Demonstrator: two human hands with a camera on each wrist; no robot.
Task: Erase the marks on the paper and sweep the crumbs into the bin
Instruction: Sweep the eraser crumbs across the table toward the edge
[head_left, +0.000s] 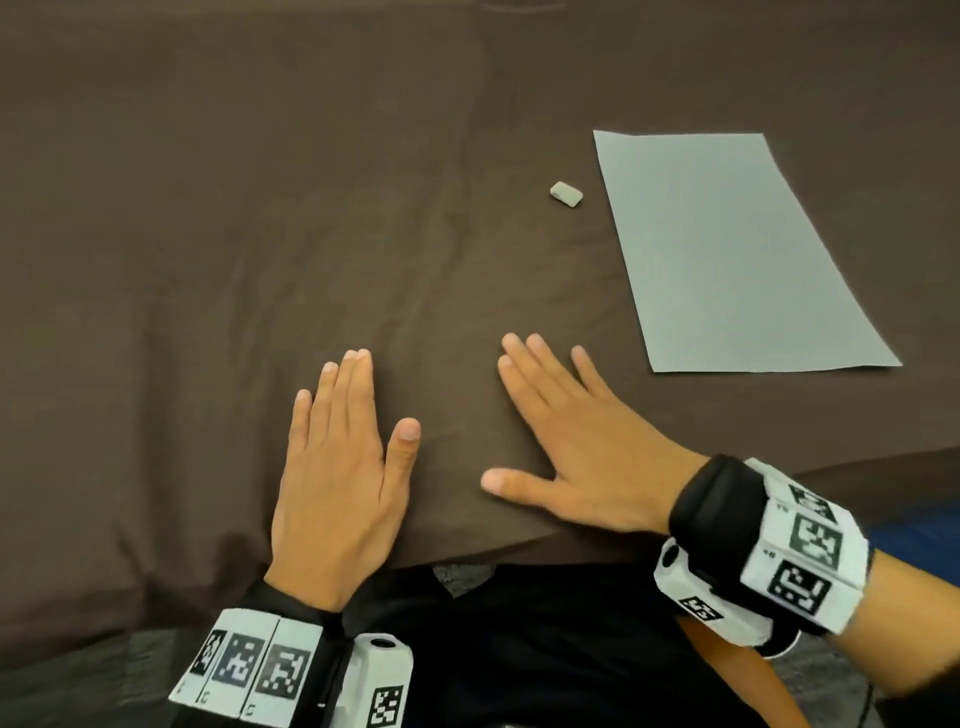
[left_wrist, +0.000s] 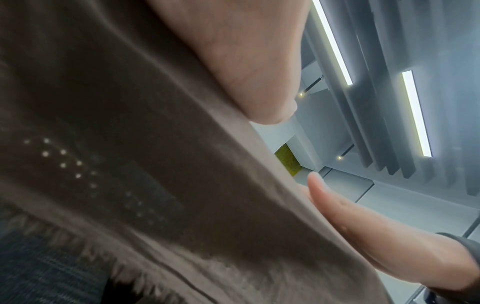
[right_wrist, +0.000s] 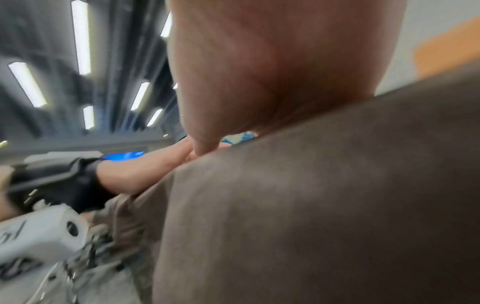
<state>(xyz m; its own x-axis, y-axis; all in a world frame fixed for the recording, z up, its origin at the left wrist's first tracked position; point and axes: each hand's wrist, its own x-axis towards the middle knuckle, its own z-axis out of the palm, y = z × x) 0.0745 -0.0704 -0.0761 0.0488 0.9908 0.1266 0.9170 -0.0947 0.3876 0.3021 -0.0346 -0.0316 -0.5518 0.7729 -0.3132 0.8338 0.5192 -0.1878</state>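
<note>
A pale grey sheet of paper (head_left: 737, 249) lies flat at the right of the table, and I cannot make out any marks on it. Just left of its upper part sits a small whitish eraser (head_left: 565, 194). My left hand (head_left: 358, 415) rests palm down near the front edge, fingers straight and together. My right hand (head_left: 540, 421) lies flat beside it with fingers spread, a short way below and left of the paper's near corner. Neither hand holds anything. The wrist views show only my left palm (left_wrist: 233, 61) and right palm (right_wrist: 272, 72) on the cloth. No bin or crumbs show.
A brown cloth (head_left: 208, 208) with soft creases covers the whole table. The table's front edge (head_left: 467, 553) runs just behind my wrists, with dark clothing below it. The left half and far side of the cloth hold nothing I can see.
</note>
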